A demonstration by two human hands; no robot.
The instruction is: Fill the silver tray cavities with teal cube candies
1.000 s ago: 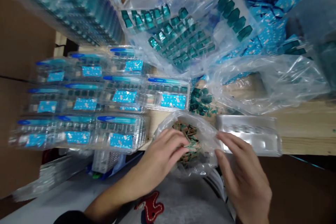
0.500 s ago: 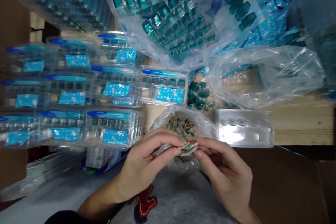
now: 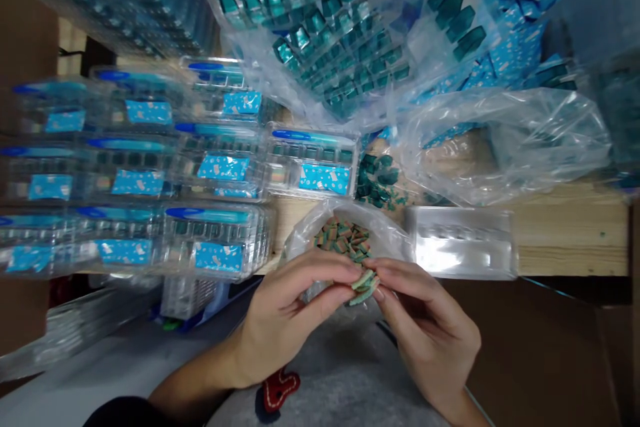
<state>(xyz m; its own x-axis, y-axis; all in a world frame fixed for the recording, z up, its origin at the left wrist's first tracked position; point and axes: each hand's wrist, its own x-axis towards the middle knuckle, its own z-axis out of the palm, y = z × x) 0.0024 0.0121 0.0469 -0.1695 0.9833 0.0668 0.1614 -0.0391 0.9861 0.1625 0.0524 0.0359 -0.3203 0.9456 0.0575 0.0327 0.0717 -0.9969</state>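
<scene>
My left hand and my right hand meet fingertip to fingertip over my lap, both pinching a few small striped green and tan pieces. Just behind them lies an open clear bag holding several more of the same striped pieces. An empty clear plastic tray sits right of the bag, on the wooden table edge.
Stacks of filled clear cases with blue pens and blue labels cover the left. Bags of teal pieces and blue packets lie at the back, with a crumpled clear bag and loose teal bits nearer.
My left hand came out of the bag with striped pieces, and my right hand left the bag's rim to join it. Both hands now pinch the pieces together.
</scene>
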